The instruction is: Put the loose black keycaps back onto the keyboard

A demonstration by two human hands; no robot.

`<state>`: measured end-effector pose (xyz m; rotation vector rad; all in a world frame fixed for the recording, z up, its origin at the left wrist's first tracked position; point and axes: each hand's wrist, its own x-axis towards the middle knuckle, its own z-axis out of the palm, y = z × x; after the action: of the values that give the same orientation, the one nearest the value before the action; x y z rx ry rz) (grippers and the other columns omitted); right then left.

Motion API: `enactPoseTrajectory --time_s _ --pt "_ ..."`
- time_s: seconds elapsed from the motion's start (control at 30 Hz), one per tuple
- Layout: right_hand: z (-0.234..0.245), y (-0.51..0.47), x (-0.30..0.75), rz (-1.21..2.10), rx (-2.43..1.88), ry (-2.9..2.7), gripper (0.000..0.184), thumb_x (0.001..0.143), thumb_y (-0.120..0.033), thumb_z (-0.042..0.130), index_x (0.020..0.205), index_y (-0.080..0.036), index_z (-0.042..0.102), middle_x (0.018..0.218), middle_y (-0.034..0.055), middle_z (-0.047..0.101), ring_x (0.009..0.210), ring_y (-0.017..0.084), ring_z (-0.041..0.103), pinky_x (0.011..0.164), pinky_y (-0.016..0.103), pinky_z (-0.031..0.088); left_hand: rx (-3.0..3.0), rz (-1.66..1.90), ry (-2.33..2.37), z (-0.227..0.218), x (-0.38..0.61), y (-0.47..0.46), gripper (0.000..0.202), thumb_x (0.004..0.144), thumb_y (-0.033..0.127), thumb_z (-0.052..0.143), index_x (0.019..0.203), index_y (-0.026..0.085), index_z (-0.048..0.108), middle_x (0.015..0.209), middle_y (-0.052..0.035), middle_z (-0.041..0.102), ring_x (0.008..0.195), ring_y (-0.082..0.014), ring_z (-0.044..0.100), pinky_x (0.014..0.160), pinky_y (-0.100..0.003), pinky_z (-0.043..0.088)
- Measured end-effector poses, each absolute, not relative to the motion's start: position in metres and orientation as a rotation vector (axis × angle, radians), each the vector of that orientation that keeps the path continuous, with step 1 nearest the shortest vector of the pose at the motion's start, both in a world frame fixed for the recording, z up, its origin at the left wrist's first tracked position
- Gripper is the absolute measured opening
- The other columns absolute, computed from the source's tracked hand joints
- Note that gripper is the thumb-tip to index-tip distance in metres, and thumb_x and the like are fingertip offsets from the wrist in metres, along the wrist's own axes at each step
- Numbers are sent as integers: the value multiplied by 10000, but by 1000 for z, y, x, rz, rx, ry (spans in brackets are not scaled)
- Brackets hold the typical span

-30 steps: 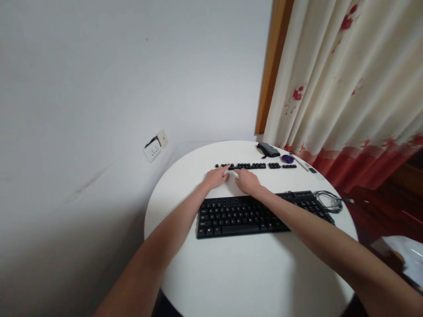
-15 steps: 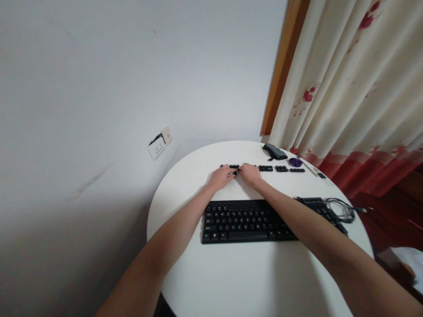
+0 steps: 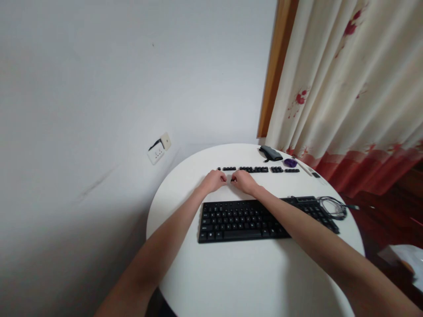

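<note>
My left hand rests on the table, its fingers curled inward; what they hold, if anything, is too small to make out. Just to its right, my right hand pinches a small black keycap at its fingertips. A narrow gap separates the two hands. Behind them runs a line of loose black keycaps, set in groups. A black keyboard lies in front of the hands. My right forearm crosses over it and hides part of its right half.
On the white round table, a coiled black cable lies at the keyboard's right end. Farther back are a dark grey object, a purple lump and a thin pale stick-like item. A wall socket is at left; a curtain hangs at right.
My hands have moved apart from each other and a little back from the keycap row, so more keycaps show. The whole view has shifted slightly.
</note>
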<state>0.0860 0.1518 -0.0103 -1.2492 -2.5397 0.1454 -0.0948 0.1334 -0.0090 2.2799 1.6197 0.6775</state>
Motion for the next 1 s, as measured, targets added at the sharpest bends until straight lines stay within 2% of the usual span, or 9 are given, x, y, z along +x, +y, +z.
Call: enactPoseTrajectory --time_s 0.23,0.4,0.83,1.0 --pt "-4 100 114 591 -992 -2227 113 826 -237 656 859 -149 718 765 43 709 693 141 619 667 232 436 1986 701 1400 11 -83 86 114 706 227 733 796 161 760 749 -31 745 732 -179 682 666 -246 500" --pt "-12 65 122 747 -953 -2164 80 818 -229 661 812 -173 718 734 13 699 663 137 602 658 244 438 1951 745 1403 13 -84 38 122 728 260 717 816 187 761 766 -12 738 730 -166 656 696 -255 484" --pt "-20 48 123 720 -879 -2261 106 835 -205 654 891 -208 744 855 22 734 789 162 641 744 263 450 1932 753 1453 -5 -92 19 148 753 296 712 848 208 783 740 -8 733 671 -153 599 634 -255 426" --pt "-21 47 122 668 -900 -2299 110 847 -213 649 905 -215 743 869 28 734 819 171 642 779 277 453 1976 809 1456 -6 -90 17 109 743 266 738 835 226 781 791 -10 739 743 -164 626 696 -263 455"
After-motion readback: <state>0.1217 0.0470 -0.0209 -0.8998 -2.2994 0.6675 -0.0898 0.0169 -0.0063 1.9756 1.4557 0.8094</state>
